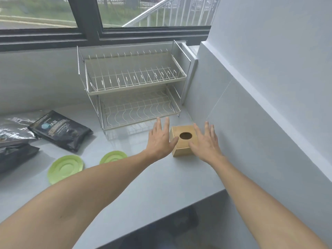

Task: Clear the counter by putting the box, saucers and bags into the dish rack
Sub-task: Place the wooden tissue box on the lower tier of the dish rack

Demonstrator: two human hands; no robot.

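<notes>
A small wooden box with a round hole in its top stands on the grey counter, just in front of a two-tier wire dish rack whose shelves hold nothing. My left hand is at the box's left side and my right hand at its right side, both with fingers spread and flat; neither grips the box. Two green saucers lie on the counter to the left. Dark bags lie at the far left.
A grey wall runs along the right, close to the box and the rack. A window with a dark frame is behind the rack. The counter's front edge drops off at lower right.
</notes>
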